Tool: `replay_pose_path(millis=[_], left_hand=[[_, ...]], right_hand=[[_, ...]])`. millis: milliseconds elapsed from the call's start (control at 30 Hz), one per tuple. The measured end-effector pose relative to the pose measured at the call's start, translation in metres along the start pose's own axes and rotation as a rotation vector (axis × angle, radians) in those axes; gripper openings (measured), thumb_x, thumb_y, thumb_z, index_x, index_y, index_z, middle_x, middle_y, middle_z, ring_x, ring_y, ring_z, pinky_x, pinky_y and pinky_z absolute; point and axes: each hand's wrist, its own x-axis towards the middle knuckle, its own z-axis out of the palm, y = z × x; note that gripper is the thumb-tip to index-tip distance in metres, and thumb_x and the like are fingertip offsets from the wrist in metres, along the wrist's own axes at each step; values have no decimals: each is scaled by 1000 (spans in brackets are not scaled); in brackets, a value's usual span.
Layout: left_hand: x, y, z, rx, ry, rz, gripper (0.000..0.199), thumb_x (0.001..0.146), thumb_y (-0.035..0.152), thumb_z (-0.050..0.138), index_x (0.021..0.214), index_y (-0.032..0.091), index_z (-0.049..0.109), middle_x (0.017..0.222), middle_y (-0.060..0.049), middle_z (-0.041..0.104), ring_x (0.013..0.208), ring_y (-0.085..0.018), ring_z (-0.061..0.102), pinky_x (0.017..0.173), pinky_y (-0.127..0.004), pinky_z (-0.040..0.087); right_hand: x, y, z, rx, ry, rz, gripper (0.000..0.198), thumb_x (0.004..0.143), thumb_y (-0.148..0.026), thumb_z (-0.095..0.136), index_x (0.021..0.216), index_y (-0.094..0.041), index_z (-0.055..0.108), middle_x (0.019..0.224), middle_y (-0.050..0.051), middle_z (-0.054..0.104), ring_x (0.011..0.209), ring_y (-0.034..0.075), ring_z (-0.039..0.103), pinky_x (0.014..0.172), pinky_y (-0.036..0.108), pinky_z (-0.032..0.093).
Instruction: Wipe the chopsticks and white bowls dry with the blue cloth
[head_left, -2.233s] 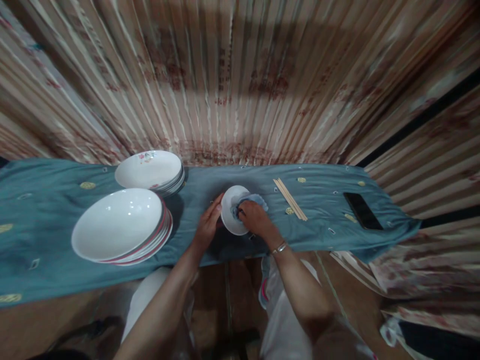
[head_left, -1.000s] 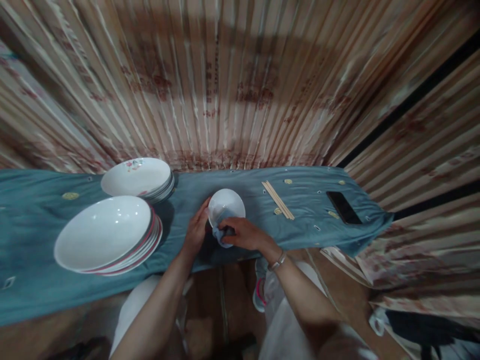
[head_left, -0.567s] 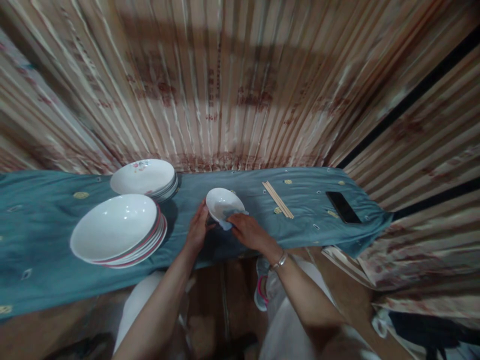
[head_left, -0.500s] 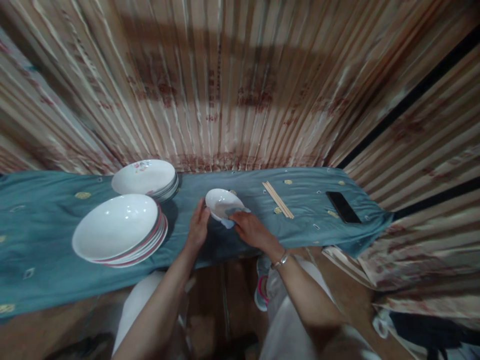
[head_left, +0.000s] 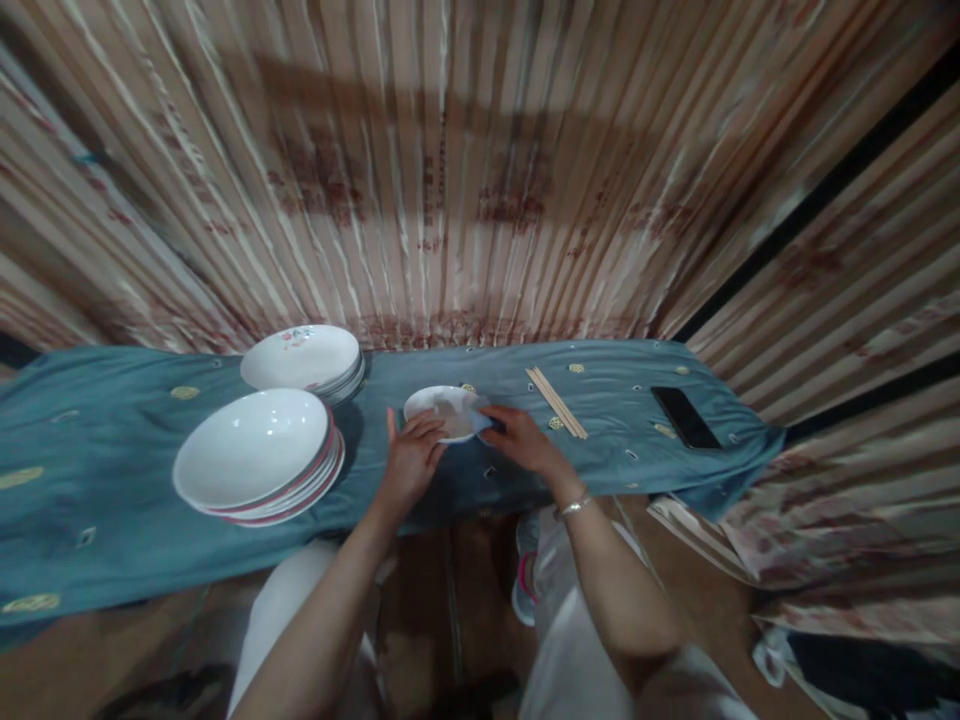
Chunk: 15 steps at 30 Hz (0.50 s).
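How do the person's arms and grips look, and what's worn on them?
The left grip and right grip show no gloves. The left forearm and right forearm are uncovered by sleeves, the right one carrying a silvery bracelet at the wrist. Too blurred to tell about rings.

This looks like a home, though which room is unclear. Patterned curtains (head_left: pixel 450 220) hang along the table's (head_left: pixel 615 395) far edge and past its right end. The table wears a printed cloth. Everyday crockery suggests a household: dishes (head_left: pixel 251 450) stacked toward the near edge, plates (head_left: pixel 300 358) at the far edge, a small bowl (head_left: pixel 427 401) mid-table, chopsticks (head_left: pixel 556 403) right of it. A phone (head_left: pixel 685 417) lies near the right end.
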Motion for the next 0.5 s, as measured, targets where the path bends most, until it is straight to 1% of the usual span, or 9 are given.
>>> replay_pose_path(millis=[67,133,200,267,300,367,400,433,500], left_hand=[[2,1,0,-68,28,-49,12,79,30,60,77,28,72,98,-6,74,108,-30,61,115,-54,-9],[3,3,-1,-147,73,-119,13,78,33,61,78,28,72,98,-5,74,104,-29,63,116,-53,-3],[3,7,-4,-222,132,-190,13,77,34,62,79,28,73,98,-4,74,102,-27,63,116,-52,4],[3,10,-8,-303,198,-267,14,74,34,64,79,26,75,95,-3,74,99,-26,64,114,-50,17],[3,12,-9,-356,227,-311,14,72,34,66,79,25,75,92,-3,74,94,-25,65,109,-47,26],[2,16,-10,-500,266,-413,19,66,35,70,78,21,75,83,-2,73,81,-22,64,90,-39,43],[2,18,-9,-586,274,-461,23,63,37,72,77,19,75,78,-2,72,73,-20,63,78,-33,46],[1,20,-8,-673,281,-502,26,60,37,74,77,18,75,73,-2,71,67,-18,61,68,-29,45],[2,24,-5,-830,303,-562,29,55,38,78,74,16,74,66,0,69,58,-14,57,59,-25,41]], right_hand=[[4,6,-7,236,106,73,25,76,-26,57,96,-16,68,87,3,69,82,19,62,74,29,46],[8,10,-10,497,220,156,25,73,-33,60,91,-17,67,79,0,68,74,17,61,68,27,46],[12,11,-10,747,299,225,27,69,-35,62,90,-18,65,77,0,68,70,16,61,64,26,47],[15,9,-9,913,330,259,29,66,-35,62,90,-19,64,76,0,69,70,17,62,64,27,48],[16,8,-8,952,342,258,28,65,-34,62,89,-20,64,77,0,69,71,18,63,64,28,49],[16,6,-6,936,395,228,27,66,-33,61,90,-21,65,81,0,70,78,19,64,70,29,51],[15,5,-5,883,434,204,26,68,-32,61,91,-22,66,84,0,71,82,19,64,74,30,52],[14,3,-4,805,469,179,25,70,-32,60,92,-23,66,88,0,71,87,19,64,79,32,51],[11,-1,1,606,491,110,26,74,-31,58,97,-24,68,98,1,71,96,21,63,89,36,49]])
